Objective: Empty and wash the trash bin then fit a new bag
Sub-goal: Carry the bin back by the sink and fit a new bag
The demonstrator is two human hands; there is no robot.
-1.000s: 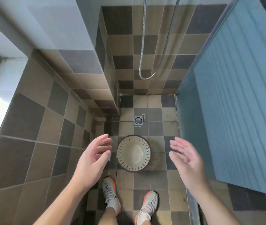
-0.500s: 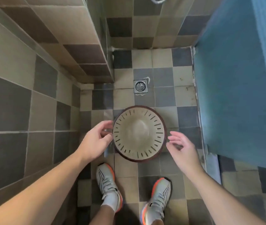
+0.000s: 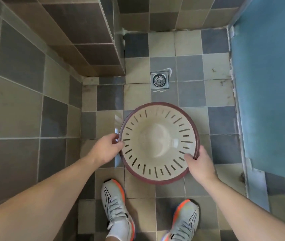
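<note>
A round beige trash bin with slotted walls and a dark red rim stands on the tiled shower floor, seen from straight above; it looks empty inside. My left hand grips the rim on the bin's left side. My right hand grips the rim at the lower right, thumb inside the bin. A thin clear sheet, perhaps plastic, shows beside the bin's left edge under my left hand.
A square metal floor drain lies just beyond the bin. A tiled wall with a jutting corner closes the left side. A blue door or panel stands on the right. My two sneakers are below the bin.
The view dropped closer to the bin. Both hands, open and apart a second ago, came in and took hold of the bin's rim.
</note>
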